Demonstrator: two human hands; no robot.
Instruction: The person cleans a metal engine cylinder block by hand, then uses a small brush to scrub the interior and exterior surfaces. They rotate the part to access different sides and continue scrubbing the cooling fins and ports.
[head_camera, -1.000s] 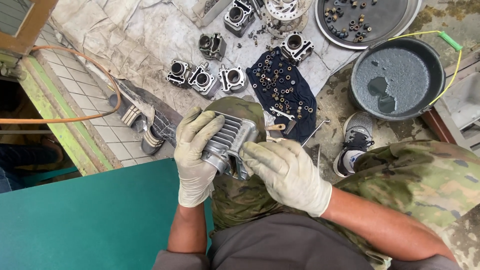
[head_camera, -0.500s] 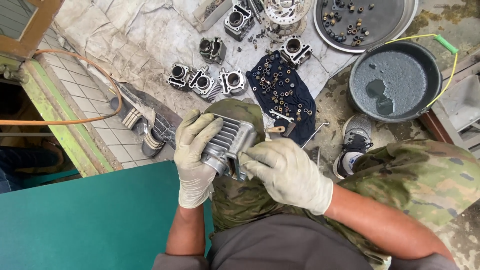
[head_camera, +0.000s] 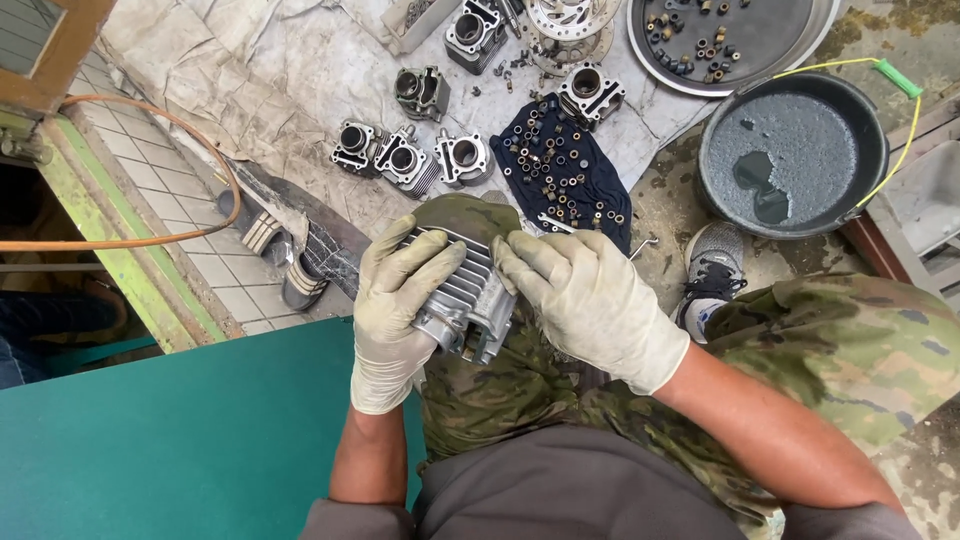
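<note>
A finned grey metal engine cylinder (head_camera: 462, 300) rests on my camouflage-clad knee. My left hand (head_camera: 393, 312), in a pale glove, wraps around its left side with the fingers over the fins. Gloved as well, my right hand (head_camera: 590, 300) grips its right end from above. Part of the cylinder is hidden under both hands.
Several more engine cylinders (head_camera: 405, 157) lie on a dirty cloth (head_camera: 240, 90) ahead. A dark rag (head_camera: 570, 175) holds several small metal parts. A round metal tray (head_camera: 800, 40) sits top right, a black bucket of grey liquid (head_camera: 790, 150) beside it. Green board (head_camera: 170, 440) lower left; my shoe (head_camera: 712, 275).
Both hands have shifted slightly on the cylinder, my right hand sliding a little leftward over its end. The cylinder stays on my knee.
</note>
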